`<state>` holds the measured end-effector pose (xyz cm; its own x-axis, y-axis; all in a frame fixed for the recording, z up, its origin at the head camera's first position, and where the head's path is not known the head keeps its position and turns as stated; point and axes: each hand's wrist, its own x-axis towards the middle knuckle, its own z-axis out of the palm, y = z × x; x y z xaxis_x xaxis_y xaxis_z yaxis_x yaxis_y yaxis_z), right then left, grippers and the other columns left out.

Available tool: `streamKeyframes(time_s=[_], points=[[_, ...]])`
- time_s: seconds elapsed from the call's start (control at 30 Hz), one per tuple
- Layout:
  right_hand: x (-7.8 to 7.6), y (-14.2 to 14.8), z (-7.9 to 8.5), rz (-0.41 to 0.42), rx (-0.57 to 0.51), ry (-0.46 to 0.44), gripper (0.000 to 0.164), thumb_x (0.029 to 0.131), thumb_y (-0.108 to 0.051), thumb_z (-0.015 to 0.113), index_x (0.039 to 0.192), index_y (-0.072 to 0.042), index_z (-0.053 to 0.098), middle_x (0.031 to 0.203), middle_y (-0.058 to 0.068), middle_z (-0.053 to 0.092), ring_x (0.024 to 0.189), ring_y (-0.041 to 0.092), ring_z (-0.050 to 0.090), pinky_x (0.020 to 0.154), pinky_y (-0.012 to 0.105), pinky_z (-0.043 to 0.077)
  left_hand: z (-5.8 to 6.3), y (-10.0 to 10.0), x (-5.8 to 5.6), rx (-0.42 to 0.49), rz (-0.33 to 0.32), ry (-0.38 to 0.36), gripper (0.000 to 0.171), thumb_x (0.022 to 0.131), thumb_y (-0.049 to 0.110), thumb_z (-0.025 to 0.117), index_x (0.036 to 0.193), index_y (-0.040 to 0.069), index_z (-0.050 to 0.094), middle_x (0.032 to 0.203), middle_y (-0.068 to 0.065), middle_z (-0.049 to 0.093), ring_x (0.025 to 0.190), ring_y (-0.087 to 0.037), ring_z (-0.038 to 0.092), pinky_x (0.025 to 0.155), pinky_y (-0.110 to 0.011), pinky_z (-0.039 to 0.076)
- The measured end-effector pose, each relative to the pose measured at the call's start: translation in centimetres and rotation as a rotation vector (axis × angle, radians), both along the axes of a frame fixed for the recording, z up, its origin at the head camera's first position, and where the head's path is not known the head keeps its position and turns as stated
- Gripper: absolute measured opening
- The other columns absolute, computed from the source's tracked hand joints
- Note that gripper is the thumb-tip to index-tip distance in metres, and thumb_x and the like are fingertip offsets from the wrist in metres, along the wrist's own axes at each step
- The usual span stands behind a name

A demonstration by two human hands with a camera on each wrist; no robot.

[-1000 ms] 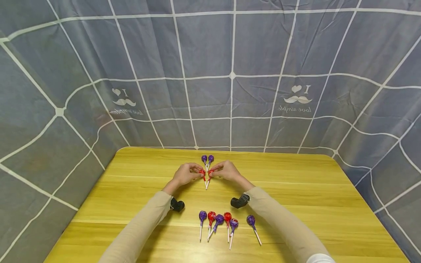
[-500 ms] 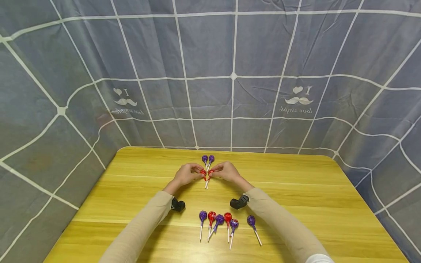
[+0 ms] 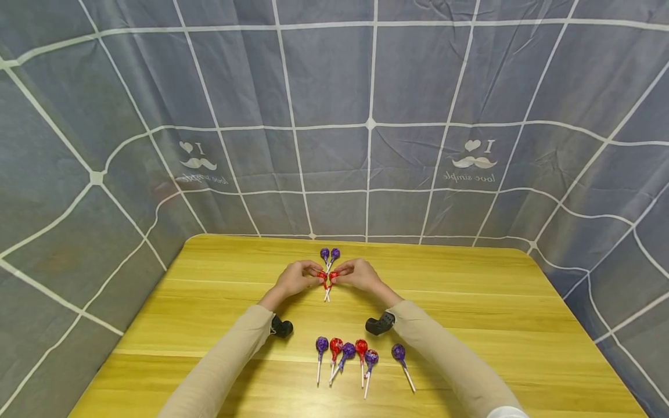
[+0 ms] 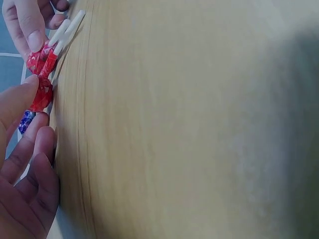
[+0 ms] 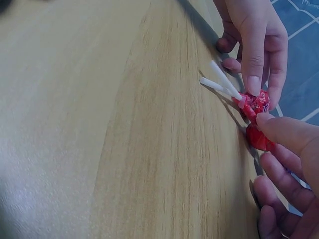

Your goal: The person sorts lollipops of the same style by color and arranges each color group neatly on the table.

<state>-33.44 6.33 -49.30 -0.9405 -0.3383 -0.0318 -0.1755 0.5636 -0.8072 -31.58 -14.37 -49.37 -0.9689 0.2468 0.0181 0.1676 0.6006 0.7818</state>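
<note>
From where I stand, the person's left hand point(image 3: 297, 277) pinches a first red lollipop point(image 3: 321, 276) by its wrapped head, thumb against fingertips. The right hand point(image 3: 360, 274) mirrors it, pinching a second red lollipop point(image 3: 334, 275) in the same way. Neither hand is free.

Each sweet is nearest the hand that has it, lying on that hand's inner side, so the two heads sit just beside each other in the narrow gap between the fingertips. Their long axes run mostly toward the person, heads away and sticks pointing back. The left one slants a little rightward and the right one a little leftward, and the white sticks point(image 5: 219, 85) cross. Whether the heads touch, I cannot tell.

Just beyond both hands lies a purple lollipop pair point(image 3: 324, 253), heads farther off, sticks converging back toward the gap between the fingertips. On the person's side of the hands, well apart from them, six more lollipops point(image 3: 348, 350) lie on the wooden table point(image 3: 209, 348), two red and four mostly purple, with the rightmost one set apart beside the right forearm point(image 3: 455, 354).
</note>
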Motion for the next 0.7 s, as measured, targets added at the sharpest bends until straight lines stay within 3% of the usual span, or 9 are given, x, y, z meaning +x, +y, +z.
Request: streamKeyframes(time_s=[0.33, 0.7], points=[[0.01, -0.04, 0.12, 0.009, 0.008, 0.008, 0.025, 0.078, -0.021, 0.080, 0.097, -0.007, 0.074, 0.088, 0.006, 0.075, 0.077, 0.010, 0.068, 0.076, 0.024, 0.048, -0.10, -0.19, -0.07, 0.009, -0.011, 0.010, 0.025, 0.084, 0.014, 0.074, 0.108, 0.005, 0.070, 0.095, -0.012, 0.072, 0.075, -0.014, 0.063, 0.059, -0.022, 0.046], [0.33, 0.08, 0.30, 0.043, -0.007, 0.005, 0.024, 0.079, -0.016, 0.079, 0.099, -0.004, 0.074, 0.089, 0.009, 0.075, 0.075, 0.010, 0.067, 0.074, 0.023, 0.049, -0.01, -0.95, 0.52, 0.088, -0.114, 0.092, 0.022, 0.084, 0.018, 0.073, 0.101, 0.005, 0.071, 0.087, -0.007, 0.072, 0.077, -0.013, 0.064, 0.067, -0.025, 0.047]])
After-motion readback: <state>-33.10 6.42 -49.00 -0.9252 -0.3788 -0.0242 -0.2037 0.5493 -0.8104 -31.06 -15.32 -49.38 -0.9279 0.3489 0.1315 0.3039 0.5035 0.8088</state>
